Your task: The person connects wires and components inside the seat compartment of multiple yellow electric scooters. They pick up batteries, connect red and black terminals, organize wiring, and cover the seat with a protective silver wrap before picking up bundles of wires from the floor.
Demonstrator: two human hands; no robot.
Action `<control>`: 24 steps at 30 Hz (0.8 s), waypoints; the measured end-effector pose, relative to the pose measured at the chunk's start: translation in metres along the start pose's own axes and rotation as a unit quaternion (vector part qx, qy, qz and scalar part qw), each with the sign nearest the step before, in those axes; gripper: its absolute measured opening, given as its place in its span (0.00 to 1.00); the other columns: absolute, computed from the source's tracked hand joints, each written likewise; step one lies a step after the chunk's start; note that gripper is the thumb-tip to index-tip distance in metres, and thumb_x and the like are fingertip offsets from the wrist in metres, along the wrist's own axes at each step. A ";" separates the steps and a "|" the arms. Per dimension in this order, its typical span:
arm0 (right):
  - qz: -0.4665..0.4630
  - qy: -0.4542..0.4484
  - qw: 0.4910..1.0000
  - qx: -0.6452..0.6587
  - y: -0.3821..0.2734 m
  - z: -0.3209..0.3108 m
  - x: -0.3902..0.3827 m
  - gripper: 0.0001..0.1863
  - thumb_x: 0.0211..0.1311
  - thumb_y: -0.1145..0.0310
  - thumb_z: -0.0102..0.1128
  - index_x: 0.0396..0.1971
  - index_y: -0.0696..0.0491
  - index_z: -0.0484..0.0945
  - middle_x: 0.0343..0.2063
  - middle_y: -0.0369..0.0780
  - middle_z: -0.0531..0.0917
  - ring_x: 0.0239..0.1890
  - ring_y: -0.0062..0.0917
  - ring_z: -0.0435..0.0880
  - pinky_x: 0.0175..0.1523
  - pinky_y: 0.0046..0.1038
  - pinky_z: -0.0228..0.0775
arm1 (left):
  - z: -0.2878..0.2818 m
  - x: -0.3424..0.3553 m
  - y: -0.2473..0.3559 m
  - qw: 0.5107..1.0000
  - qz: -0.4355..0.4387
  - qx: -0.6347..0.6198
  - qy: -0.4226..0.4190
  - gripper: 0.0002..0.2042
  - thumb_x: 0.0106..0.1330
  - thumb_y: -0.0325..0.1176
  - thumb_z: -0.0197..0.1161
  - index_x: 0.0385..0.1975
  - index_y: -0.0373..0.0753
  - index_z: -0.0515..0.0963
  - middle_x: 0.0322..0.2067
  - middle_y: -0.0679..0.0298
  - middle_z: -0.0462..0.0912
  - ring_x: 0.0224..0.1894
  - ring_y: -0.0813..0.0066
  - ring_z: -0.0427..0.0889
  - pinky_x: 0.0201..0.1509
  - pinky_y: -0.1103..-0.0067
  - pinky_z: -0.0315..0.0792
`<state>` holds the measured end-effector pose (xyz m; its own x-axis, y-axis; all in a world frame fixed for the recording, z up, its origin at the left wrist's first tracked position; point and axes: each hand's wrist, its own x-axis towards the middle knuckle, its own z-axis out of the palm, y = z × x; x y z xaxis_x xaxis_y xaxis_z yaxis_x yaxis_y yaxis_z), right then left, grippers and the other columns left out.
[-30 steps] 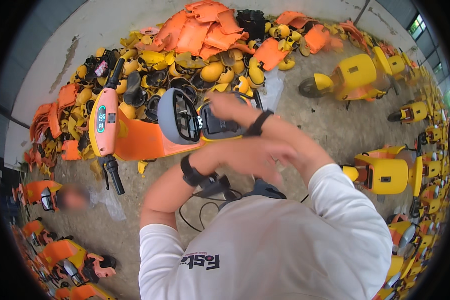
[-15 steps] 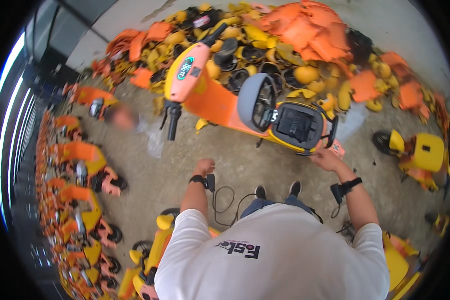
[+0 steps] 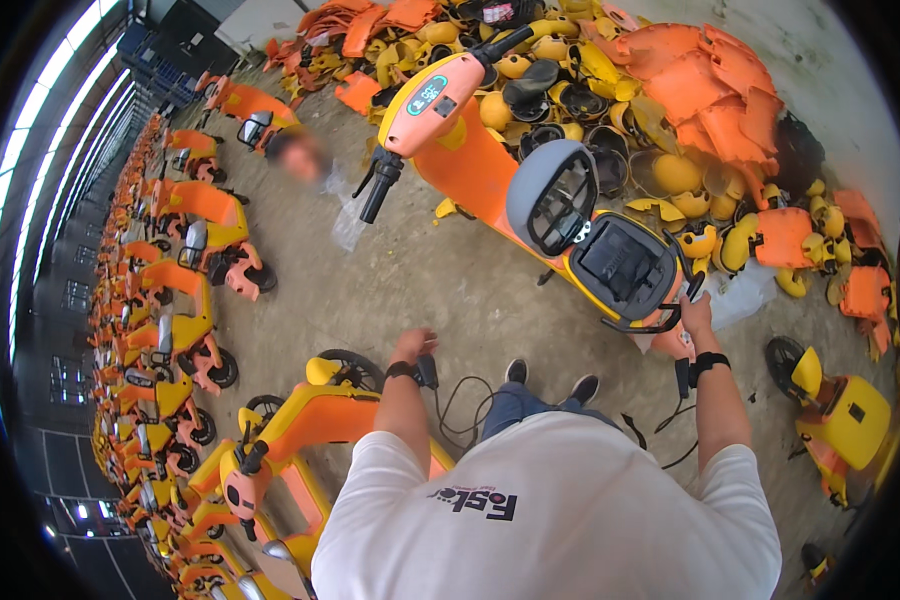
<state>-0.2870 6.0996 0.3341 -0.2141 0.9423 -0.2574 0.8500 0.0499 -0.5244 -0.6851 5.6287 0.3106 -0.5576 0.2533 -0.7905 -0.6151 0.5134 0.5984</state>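
Head camera view, looking straight down past a person's white shirt (image 3: 560, 470) at a concrete floor (image 3: 400, 290). Ahead, at upper centre, an orange and yellow scooter (image 3: 475, 180) stands at a slant, its handlebar to the upper left and its tail to the lower right, near the person. The small screen (image 3: 428, 95) between the handgrips is lit. The grey seat (image 3: 525, 195) is tipped up toward the front, leaving the dark storage box (image 3: 625, 265) beneath it uncovered.

The right hand (image 3: 698, 315) is at the scooter's tail, just beside the black rear rail (image 3: 642, 328) and seeming to touch it; whether the fingers are closed around anything cannot be told. The left hand (image 3: 413, 345) hangs over the floor, well apart from that scooter; its fingers look loosely bent, but how wide they are cannot be told. Each wrist wears a black strap (image 3: 710, 361), and thin black cables (image 3: 465, 400) loop beside the person's legs.

Beyond the scooter lies a heap of yellow helmets (image 3: 677, 174) and orange panels (image 3: 720, 85). Parked scooters (image 3: 195, 310) line the left side, and a yellow one (image 3: 850, 415) stands at right
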 end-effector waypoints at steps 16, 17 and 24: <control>0.133 -0.167 0.971 0.109 -0.013 0.016 0.014 0.24 0.62 0.60 0.39 0.47 0.64 0.49 0.39 0.57 0.72 0.35 0.40 0.77 0.27 0.34 0.72 | 0.108 0.003 0.125 0.984 0.154 0.089 -0.004 0.13 0.57 0.36 0.54 0.37 0.33 0.73 0.31 0.57 0.78 0.27 0.68 0.78 0.28 0.77 0.72; 0.125 -0.159 0.975 0.087 -0.025 0.008 0.004 0.22 0.62 0.60 0.38 0.45 0.62 0.50 0.39 0.56 0.73 0.33 0.42 0.78 0.27 0.36 0.73 | 0.121 0.010 0.139 0.979 0.182 0.095 0.006 0.14 0.57 0.37 0.54 0.38 0.32 0.72 0.30 0.57 0.78 0.26 0.70 0.78 0.27 0.78 0.71; 0.128 -0.164 0.978 0.032 0.002 0.010 0.022 0.31 0.39 0.62 0.57 0.43 0.65 0.59 0.30 0.50 0.76 0.26 0.36 0.76 0.28 0.34 0.68 | 0.221 0.063 0.258 0.900 0.385 0.206 -0.002 0.29 0.56 0.46 0.56 0.50 0.27 0.63 0.46 0.46 0.71 0.48 0.60 0.72 0.49 0.74 0.67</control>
<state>-0.2951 6.1168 0.3193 -0.1502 0.7641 -0.6274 0.8661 -0.2043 -0.4562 -0.7557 5.9584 0.3860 -0.7278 0.6661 -0.1632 0.2115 0.4444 0.8705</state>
